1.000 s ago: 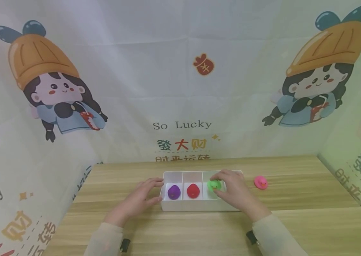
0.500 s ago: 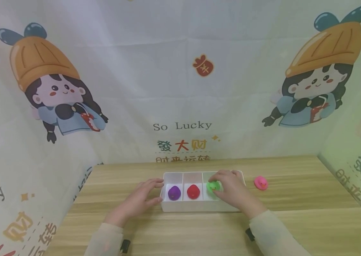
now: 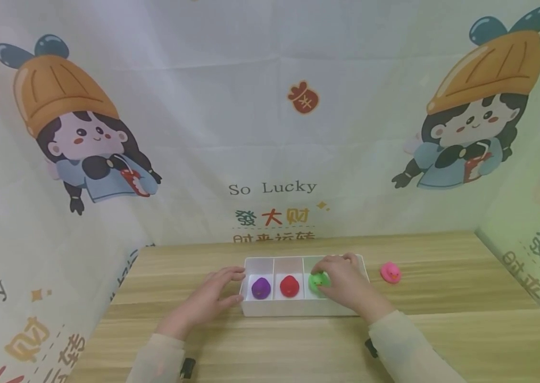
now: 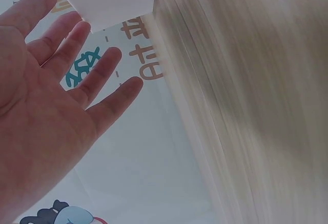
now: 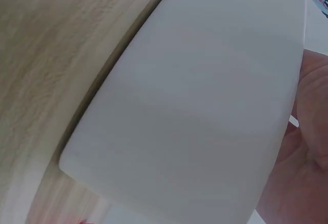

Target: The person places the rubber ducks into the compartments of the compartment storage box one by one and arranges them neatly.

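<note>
Right hand pinches the green duck in the white box, rightmost compartment, seemingly from above to clear the walls; left hand, fingers spread, is at the opposite end (presumably for steadying)!

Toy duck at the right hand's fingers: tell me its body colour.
The toy duck is bright green, seen best in the head view.
</note>
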`<state>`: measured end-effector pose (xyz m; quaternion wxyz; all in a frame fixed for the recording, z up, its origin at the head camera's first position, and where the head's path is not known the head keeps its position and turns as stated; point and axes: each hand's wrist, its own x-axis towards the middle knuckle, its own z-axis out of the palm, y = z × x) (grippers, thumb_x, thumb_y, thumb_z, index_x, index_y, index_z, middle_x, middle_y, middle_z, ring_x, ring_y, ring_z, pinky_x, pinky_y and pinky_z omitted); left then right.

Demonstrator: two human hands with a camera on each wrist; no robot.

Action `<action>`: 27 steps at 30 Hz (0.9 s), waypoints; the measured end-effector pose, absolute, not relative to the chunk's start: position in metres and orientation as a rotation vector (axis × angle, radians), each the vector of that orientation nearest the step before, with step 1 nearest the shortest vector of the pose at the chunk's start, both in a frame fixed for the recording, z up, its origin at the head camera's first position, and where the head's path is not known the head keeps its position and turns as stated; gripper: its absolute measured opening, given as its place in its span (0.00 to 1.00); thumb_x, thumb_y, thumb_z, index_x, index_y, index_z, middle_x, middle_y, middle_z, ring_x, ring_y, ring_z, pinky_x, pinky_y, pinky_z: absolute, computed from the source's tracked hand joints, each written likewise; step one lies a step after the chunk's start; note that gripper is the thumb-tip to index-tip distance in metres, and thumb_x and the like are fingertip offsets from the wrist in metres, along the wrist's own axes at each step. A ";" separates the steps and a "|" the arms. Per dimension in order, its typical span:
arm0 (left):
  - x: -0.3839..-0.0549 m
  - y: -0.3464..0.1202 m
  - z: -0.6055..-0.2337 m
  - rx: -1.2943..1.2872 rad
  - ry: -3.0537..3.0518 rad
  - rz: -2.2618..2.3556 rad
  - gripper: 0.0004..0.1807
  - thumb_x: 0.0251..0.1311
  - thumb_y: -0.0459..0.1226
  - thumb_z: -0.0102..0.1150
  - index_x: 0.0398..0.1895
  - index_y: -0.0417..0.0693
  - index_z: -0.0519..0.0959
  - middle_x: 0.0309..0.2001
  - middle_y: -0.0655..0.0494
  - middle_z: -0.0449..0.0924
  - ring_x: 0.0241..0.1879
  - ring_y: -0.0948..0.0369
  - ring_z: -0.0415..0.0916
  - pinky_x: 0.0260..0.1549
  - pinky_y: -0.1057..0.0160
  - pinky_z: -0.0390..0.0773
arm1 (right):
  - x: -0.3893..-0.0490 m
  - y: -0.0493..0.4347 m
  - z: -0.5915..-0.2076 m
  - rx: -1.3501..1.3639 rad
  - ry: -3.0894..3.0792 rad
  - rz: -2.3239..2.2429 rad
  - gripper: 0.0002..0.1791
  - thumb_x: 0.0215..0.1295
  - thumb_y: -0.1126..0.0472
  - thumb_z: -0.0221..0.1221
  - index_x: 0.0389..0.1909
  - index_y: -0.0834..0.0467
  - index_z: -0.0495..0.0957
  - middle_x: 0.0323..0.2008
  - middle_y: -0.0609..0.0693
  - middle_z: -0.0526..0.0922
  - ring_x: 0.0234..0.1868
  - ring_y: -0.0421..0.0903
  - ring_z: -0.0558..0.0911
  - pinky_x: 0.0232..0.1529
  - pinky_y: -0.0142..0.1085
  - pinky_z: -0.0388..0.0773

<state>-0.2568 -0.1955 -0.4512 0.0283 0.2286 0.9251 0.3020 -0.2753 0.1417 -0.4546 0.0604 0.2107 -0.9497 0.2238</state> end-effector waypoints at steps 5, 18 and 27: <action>-0.256 -0.195 -0.451 0.700 2.854 0.931 0.27 0.69 0.39 0.64 0.68 0.41 0.74 0.76 0.45 0.66 0.76 0.40 0.60 0.76 0.35 0.60 | -0.275 0.140 -0.453 0.644 -2.894 0.674 0.16 0.55 0.63 0.75 0.46 0.53 0.87 0.49 0.48 0.89 0.60 0.53 0.83 0.74 0.67 0.57; -0.258 -0.194 -0.453 0.700 2.852 0.938 0.27 0.69 0.38 0.64 0.68 0.41 0.74 0.76 0.47 0.66 0.76 0.41 0.61 0.76 0.36 0.61 | -0.277 0.135 -0.449 0.640 -2.940 0.666 0.16 0.54 0.64 0.76 0.44 0.53 0.87 0.45 0.46 0.90 0.55 0.50 0.84 0.74 0.66 0.56; -0.259 -0.195 -0.455 0.705 2.854 0.946 0.27 0.69 0.39 0.64 0.68 0.41 0.74 0.76 0.48 0.66 0.76 0.41 0.61 0.76 0.35 0.61 | -0.281 0.134 -0.451 0.626 -2.948 0.640 0.15 0.54 0.63 0.76 0.43 0.52 0.87 0.44 0.45 0.90 0.54 0.49 0.85 0.74 0.66 0.56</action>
